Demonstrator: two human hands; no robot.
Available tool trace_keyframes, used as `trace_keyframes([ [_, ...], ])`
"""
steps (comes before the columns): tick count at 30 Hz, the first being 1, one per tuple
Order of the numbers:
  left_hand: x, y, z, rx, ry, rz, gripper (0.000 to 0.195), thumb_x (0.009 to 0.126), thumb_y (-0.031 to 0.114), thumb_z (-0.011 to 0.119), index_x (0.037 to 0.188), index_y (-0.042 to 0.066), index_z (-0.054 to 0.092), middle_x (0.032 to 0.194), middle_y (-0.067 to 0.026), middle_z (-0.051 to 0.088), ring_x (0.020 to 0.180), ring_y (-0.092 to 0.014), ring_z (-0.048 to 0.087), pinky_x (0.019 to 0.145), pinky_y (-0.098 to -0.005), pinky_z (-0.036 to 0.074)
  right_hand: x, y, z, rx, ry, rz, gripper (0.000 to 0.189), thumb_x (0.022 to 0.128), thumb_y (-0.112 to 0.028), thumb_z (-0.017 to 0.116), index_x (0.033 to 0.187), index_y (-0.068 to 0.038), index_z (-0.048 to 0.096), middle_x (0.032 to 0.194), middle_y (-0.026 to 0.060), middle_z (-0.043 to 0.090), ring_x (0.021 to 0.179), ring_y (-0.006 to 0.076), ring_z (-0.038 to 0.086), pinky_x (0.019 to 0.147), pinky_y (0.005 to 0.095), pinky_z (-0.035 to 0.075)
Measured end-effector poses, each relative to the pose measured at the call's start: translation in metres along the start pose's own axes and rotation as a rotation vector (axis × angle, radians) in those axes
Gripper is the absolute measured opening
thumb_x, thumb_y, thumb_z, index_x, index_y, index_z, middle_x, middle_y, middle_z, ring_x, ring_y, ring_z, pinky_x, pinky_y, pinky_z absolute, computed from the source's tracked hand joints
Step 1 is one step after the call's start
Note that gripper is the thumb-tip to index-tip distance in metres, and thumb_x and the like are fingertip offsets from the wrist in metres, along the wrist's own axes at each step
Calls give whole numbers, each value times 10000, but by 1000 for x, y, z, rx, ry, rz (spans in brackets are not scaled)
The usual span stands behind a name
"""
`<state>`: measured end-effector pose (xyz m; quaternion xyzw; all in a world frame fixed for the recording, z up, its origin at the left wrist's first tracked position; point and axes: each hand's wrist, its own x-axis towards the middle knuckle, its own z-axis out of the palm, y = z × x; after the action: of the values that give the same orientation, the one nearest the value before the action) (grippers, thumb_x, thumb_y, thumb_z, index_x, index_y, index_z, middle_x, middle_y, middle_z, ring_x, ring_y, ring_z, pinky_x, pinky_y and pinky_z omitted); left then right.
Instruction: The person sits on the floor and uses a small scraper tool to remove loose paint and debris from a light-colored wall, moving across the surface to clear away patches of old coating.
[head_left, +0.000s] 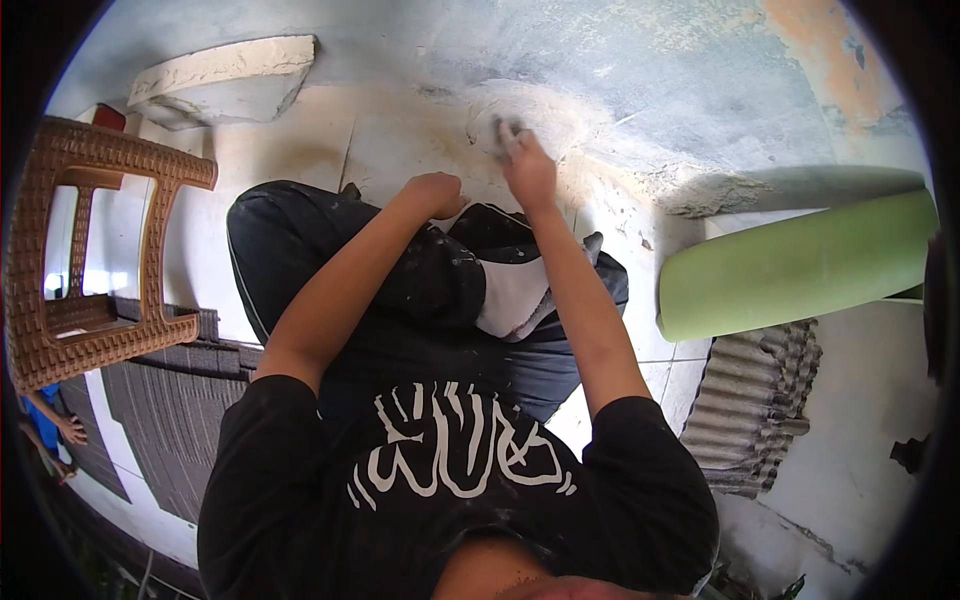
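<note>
My right hand (530, 171), blurred by motion, reaches to the foot of the worn blue-grey wall (705, 90). Its fingers close on a small dark object (507, 129), too blurred to name, at a pale smeared patch (544, 112) of plaster or filler. To its left, my left hand (439, 193) hovers above my bent leg in dark trousers (307, 232). The left fingers are curled inward, and whether they hold anything is hidden. Below my right forearm shows a pale, stained foot or sock (514, 292).
A brown woven-pattern plastic stool (172, 247) lies on its side at left, near a broken pale slab (225, 82). At right are a green rolled mat (787, 262) and a corrugated sheet (750, 412). Another person's hand (73, 430) rests on dark ribbed matting (165, 420) at far left.
</note>
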<state>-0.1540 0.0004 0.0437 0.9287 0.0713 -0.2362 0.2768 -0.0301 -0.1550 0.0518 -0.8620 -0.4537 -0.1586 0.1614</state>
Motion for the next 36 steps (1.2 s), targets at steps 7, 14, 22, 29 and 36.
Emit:
trace_keyframes([
  [7, 4, -2, 7, -2, 28, 7, 461, 956, 442, 534, 1090, 30, 691, 1151, -193, 684, 1086, -365, 643, 920, -482, 508, -2, -3, 11, -40, -109, -151, 384, 867, -103, 580, 1243, -136, 652, 1009, 81, 619, 861, 292, 659, 671, 394, 564],
  [14, 5, 3, 1, -3, 0, 25, 478, 958, 452, 523, 1077, 19, 686, 1116, -213, 688, 1071, -384, 645, 922, -493, 507, -6, 9, 17, -62, -88, -42, 450, 857, -58, 561, 1286, -176, 630, 1036, 78, 623, 905, 292, 657, 701, 403, 559],
  [22, 4, -1, 3, -3, -11, 23, 481, 960, 453, 519, 1095, 24, 687, 1120, -215, 687, 1066, -384, 649, 923, -489, 508, -3, 5, 16, -32, -107, -38, 484, 848, -38, 548, 1308, -173, 613, 1031, 76, 624, 937, 298, 658, 722, 419, 560],
  [29, -3, 1, -3, -29, -28, -30, 446, 948, 424, 558, 1116, 38, 705, 1177, -177, 685, 1104, -334, 650, 931, -447, 516, -4, 0, 17, -48, -172, -105, 479, 848, -39, 534, 1303, -163, 616, 1039, 101, 620, 952, 300, 658, 737, 419, 567],
  [36, -2, 2, -2, -8, -16, -40, 443, 945, 427, 561, 1118, 46, 706, 1171, -172, 689, 1095, -334, 655, 926, -441, 519, -1, -8, 5, -34, -133, -89, 477, 838, -44, 557, 1296, -159, 620, 1030, 98, 608, 917, 292, 663, 703, 416, 570],
])
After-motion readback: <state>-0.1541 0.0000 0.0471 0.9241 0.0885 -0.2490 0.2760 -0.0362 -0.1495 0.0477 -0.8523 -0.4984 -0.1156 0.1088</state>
